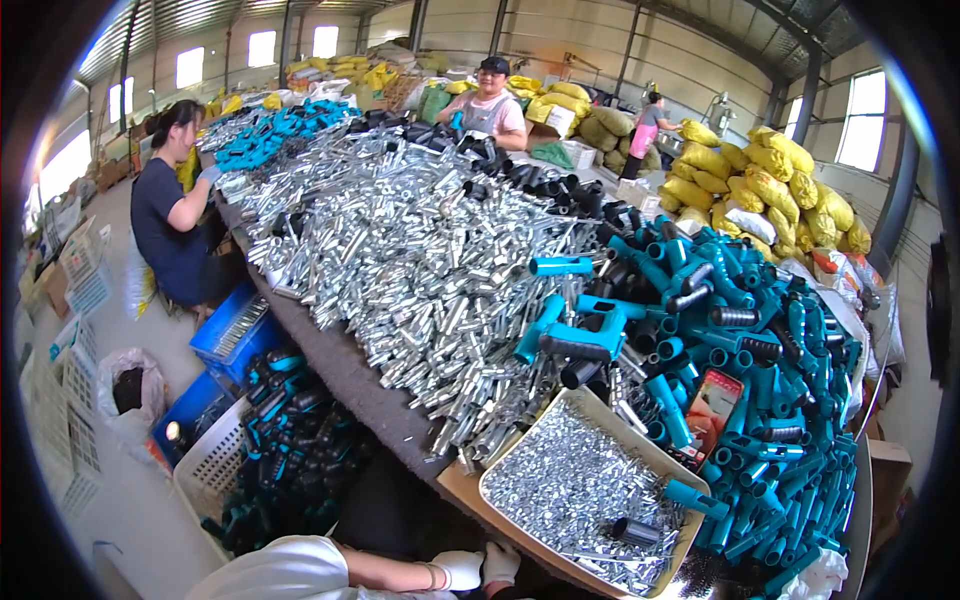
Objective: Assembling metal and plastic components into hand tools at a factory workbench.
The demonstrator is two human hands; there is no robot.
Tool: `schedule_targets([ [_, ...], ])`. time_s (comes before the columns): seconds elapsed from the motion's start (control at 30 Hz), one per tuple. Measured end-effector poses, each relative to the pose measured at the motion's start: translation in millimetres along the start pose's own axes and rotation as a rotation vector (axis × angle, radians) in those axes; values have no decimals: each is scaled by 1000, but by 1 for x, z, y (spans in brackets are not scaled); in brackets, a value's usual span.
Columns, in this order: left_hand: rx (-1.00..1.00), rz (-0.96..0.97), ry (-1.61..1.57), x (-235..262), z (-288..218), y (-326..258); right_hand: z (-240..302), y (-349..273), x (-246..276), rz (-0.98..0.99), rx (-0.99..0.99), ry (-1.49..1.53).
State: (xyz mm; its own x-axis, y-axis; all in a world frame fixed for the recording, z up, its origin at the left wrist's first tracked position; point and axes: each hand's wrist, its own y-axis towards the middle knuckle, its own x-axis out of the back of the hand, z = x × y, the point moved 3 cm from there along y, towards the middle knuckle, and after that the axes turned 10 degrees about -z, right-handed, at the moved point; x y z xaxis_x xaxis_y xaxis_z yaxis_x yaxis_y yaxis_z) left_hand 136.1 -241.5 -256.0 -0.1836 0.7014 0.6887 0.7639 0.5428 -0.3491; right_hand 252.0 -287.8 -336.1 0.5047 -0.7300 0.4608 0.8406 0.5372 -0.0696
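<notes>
My left hand [460, 570] and my right hand [500, 562], both in white gloves, sit close together at the bottom edge. They are just below the near corner of a beige tray [602, 411] filled with small silver metal parts. My left forearm is bare below a white sleeve. The hands are too small and too low in the picture to show what the fingers hold. A black tube piece [628, 530] lies in the tray. Beyond the tray are a big heap of silver metal tubes [400, 250] and a heap of teal plastic handles [770, 370].
The long dark table [340, 372] runs away from me. Black tubes [545, 182] lie further up it. On the floor at left stand a white basket [205, 470] of teal-and-black handles and blue crates [230, 330]. One person [165, 215] sits at left, another [490, 105] at the far end. Yellow sacks [770, 180] are stacked at right.
</notes>
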Motion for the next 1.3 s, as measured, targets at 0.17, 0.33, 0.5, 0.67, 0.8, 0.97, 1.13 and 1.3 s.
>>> schedule_targets([
  [0.17,150,67,-10,35,-21,-26,44,-4,5,112,50,224],
  [0.33,-74,-60,-46,32,-43,-9,6,29,20,-69,119,-34],
  [0.5,30,-163,-69,30,-26,-14,55,14,15,158,35,99],
  [0.67,69,-168,-103,15,-15,-13,44,12,7,22,218,-24],
  [0.8,97,-167,-81,9,-11,-11,47,4,13,104,8,-29],
  [0.97,-111,-29,-73,83,-41,-35,76,2,37,204,-381,515],
  [1.13,-242,-324,-240,257,-30,-173,39,9,90,277,-616,729],
  [1.3,146,-992,-489,358,11,-320,-14,-11,99,318,-859,726],
])
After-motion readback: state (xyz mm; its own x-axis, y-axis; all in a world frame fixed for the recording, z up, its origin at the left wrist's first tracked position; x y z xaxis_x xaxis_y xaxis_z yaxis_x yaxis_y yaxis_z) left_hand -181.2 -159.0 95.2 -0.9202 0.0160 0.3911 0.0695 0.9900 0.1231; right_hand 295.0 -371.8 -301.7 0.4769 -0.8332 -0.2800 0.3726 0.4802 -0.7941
